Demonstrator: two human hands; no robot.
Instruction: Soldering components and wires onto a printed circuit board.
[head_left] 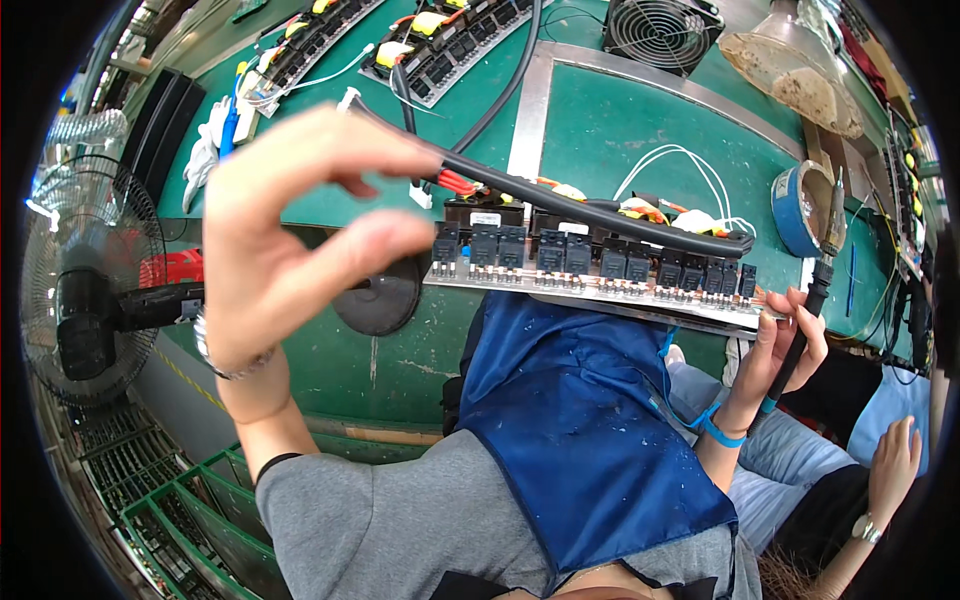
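Observation:
A long circuit board [600, 292] with a row of black components lies along the near edge of the green bench. My left hand [290, 230] is raised over its left end, close to the viewpoint, thumb and fingers curved apart with nothing between them. At the board's right end, my right hand [790, 340] grips a soldering iron [818, 290] by its black handle, its metal tip pointing up and away. The fingertips of that hand are by the board's corner; whether they touch it I cannot tell. A thick black cable [580, 208] runs across the board's far side.
Similar boards [450, 50] lie at the back. A box fan [662, 35], a metal lamp-like hood [790, 70] and a blue ring-shaped spool [797, 210] stand farther right. At left are white gloves [203, 155] and a caged fan [95, 280]. A co-worker's hand [893, 470] shows lower right.

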